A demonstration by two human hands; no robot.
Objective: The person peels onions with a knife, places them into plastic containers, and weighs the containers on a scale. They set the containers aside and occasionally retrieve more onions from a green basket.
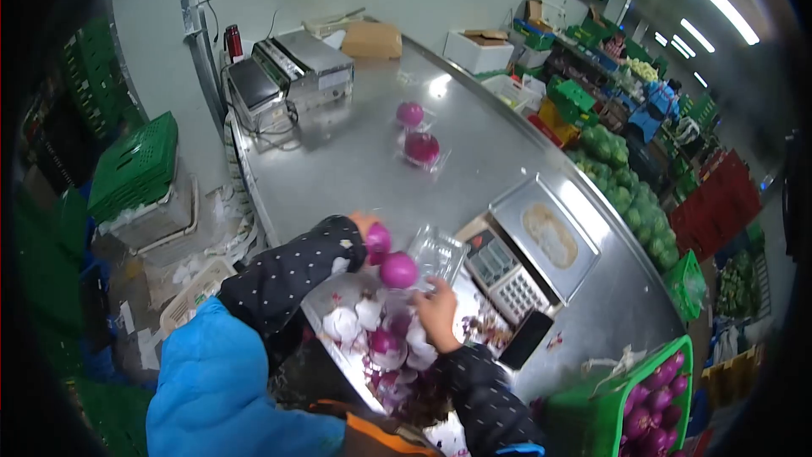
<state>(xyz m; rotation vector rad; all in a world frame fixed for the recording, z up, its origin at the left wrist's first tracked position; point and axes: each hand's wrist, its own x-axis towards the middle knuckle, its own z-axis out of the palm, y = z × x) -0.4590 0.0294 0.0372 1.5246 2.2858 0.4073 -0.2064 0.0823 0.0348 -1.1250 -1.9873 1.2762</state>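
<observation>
My left hand (364, 222) is closed around the far side of a purple onion (377, 240); its fingers are partly hidden. A second purple onion (398, 271) sits right below that one, beside a clear plastic tray (441, 252). At the near end of the tray is my right hand (438, 315), thumb and forefinger apart, with the fingertips at or close to the tray's edge. Below both hands lie loose onion skins and white crumpled pieces (342, 323), with another purple onion (386, 344) among them.
Two onions in clear trays (421, 149) stand farther up the steel table (338, 169). A scale (516, 271) and a phone (526, 340) are at right. A green crate (575, 415) of onions stands front right, a wrapping machine (292, 76) at back left. Two people work far off.
</observation>
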